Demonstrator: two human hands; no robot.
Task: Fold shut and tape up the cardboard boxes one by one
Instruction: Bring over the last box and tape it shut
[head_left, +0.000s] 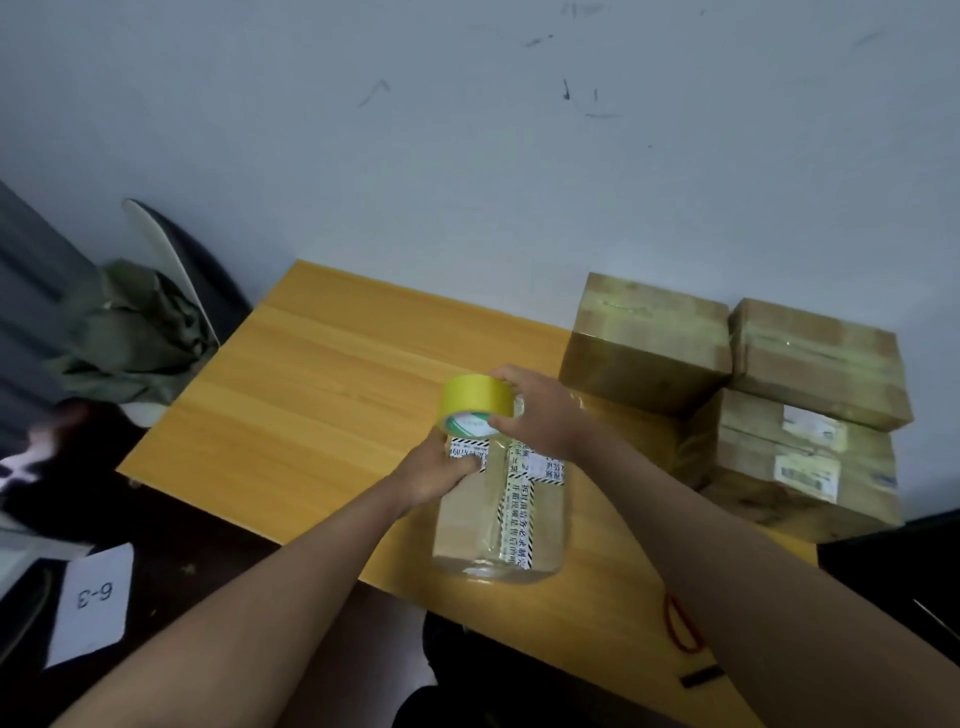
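A small cardboard box (467, 525) lies on the wooden table (311, 395) in front of me, its flaps down, with clear tape and a printed black-and-white strip along its top. My right hand (540, 415) grips a yellow tape roll (475, 402) at the box's far end. My left hand (441, 467) presses on the far left part of the box top, fingers curled over the edge just under the roll.
Three taped cardboard boxes (644, 343) (821, 358) (800, 467) are stacked at the table's right rear against the wall. A red loop (680, 623) and a small black object (701, 675) lie near the front edge. A chair with green cloth (135, 332) stands left; a "6-3" card (93, 597) lies below.
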